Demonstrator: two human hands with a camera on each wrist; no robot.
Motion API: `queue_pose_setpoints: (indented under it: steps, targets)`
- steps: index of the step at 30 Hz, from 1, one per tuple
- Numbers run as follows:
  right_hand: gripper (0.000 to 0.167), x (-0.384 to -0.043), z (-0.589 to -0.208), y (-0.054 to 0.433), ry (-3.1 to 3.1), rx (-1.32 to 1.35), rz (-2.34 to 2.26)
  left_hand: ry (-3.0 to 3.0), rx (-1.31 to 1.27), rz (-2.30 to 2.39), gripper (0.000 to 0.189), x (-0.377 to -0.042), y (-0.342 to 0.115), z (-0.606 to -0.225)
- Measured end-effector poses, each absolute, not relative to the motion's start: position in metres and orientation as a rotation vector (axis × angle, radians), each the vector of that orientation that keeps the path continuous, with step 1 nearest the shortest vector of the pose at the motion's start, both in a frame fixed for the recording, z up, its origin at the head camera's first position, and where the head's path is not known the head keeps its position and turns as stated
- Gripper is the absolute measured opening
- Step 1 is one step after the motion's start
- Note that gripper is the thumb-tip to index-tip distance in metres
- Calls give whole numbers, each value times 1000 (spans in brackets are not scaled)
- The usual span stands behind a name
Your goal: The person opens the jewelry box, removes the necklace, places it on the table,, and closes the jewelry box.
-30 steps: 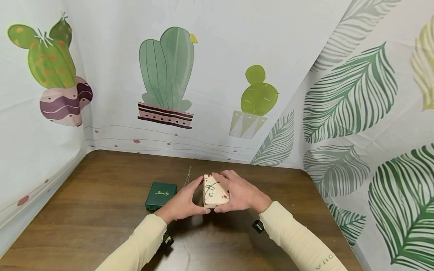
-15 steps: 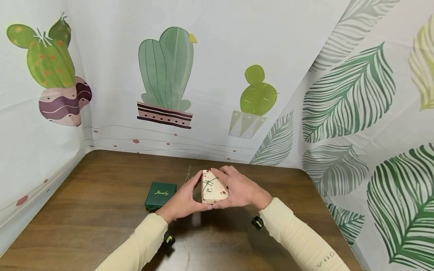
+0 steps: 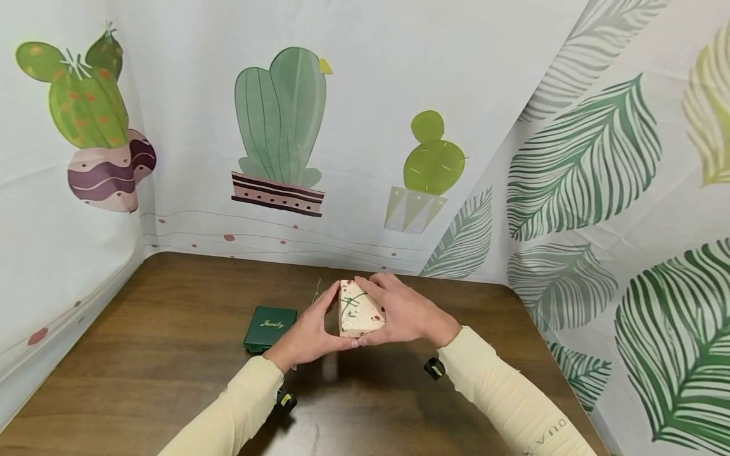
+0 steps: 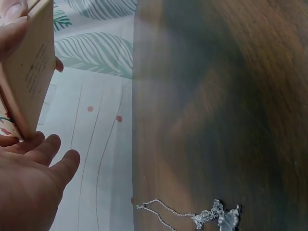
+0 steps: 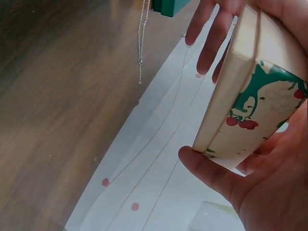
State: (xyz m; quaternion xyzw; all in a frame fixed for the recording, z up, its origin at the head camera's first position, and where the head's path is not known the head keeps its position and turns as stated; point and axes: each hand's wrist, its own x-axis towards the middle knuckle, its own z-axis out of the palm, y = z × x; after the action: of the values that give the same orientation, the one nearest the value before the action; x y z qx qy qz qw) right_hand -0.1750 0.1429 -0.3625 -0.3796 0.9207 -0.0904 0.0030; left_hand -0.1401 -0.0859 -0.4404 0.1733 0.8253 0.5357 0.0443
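A small cream box [image 3: 358, 311] with red flowers and green sprigs is held up over the table between both hands. My left hand [image 3: 310, 335] grips its left side, fingers at the far edge and thumb along the near one. From the right, my right hand [image 3: 412, 315] grips it the same way, and the two thumb tips meet at the near edge. A seam runs round the box [image 5: 255, 86] in the right wrist view. Small print marks its underside [image 4: 33, 72] in the left wrist view.
A dark green box lettered "Jewelry" [image 3: 270, 327] lies on the wooden table [image 3: 188, 342], left of my left hand. Beside it lies a silver necklace [image 4: 207, 215], partly hidden by that hand in the head view. A printed cloth backdrop [image 3: 365, 158] stands behind.
Both hands have raised the floral box slightly and moved it a little away from me. The green box and the necklace have stayed put.
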Motion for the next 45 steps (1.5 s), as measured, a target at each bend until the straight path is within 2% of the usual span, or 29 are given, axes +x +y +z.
queue_pose_setpoints:
  steps: [32, 45]
  targets:
    - [112, -172, -359, 138, 2888, -1234, -306, 2394, 559, 1824, 118, -138, -89, -444]
    - [114, -172, -359, 136, 2905, -1257, -292, 2415, 512, 1782, 126, -135, -89, -439]
